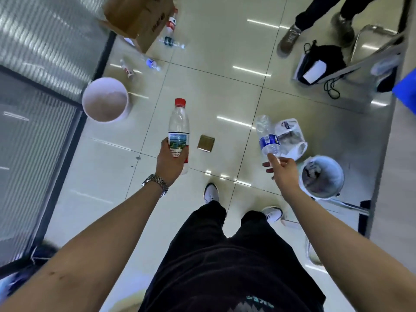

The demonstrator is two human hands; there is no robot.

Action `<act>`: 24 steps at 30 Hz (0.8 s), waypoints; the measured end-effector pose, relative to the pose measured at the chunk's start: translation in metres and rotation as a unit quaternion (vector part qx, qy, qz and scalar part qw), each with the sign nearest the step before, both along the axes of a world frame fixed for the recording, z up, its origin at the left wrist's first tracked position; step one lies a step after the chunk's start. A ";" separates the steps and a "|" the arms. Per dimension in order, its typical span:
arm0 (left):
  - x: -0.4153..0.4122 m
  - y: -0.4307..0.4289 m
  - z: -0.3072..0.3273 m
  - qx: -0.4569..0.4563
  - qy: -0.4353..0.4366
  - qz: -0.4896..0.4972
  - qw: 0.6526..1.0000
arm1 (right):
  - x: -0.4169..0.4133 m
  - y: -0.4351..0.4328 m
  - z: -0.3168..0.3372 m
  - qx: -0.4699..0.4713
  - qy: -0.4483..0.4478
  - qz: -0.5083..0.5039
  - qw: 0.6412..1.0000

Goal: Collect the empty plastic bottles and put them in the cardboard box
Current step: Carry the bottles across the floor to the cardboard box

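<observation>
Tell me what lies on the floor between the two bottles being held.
In the head view, a small brown square piece lies on the tile between the red-capped bottle and the blue-labelled bottle.

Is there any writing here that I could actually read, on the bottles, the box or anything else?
Nothing reads clearly.
Red-capped bottle in the left hand: picture label, small print blurred.
Blue-label bottle in the right hand: barcode only, digits too small.
Cardboard box: red printed characters, too blurred.
Floor bottles: labels unreadable.
Plastic bag: blue logo, illegible.

Single head-worn wide-angle view, looking steeply down from standing height at tiled floor (202, 91), arms close, cardboard box (144, 21) far ahead.
</observation>
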State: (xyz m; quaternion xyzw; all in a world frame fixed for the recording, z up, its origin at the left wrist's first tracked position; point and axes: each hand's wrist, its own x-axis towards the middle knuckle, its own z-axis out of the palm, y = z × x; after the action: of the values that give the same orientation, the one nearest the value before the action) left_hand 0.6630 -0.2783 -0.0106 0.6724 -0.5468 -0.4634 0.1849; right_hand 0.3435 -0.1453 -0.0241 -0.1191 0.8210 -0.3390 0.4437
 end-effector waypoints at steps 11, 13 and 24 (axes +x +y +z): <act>0.064 -0.018 0.002 0.023 0.000 0.120 0.993 | 0.051 -0.104 0.011 0.035 -0.005 0.061 0.998; 0.063 -0.017 0.004 0.033 -0.004 0.124 0.992 | 0.054 -0.112 0.015 0.043 0.001 0.072 0.996; 0.039 -0.079 0.003 0.068 0.003 0.201 0.977 | 0.047 -0.216 -0.003 0.051 -0.025 0.153 0.987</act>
State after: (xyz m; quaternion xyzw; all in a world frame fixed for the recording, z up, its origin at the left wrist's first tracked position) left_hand 0.7022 -0.3577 -0.0077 0.7784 -0.3672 -0.4544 0.2298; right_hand 0.3907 -0.3615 -0.0276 -0.2116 0.7982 -0.2275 0.5161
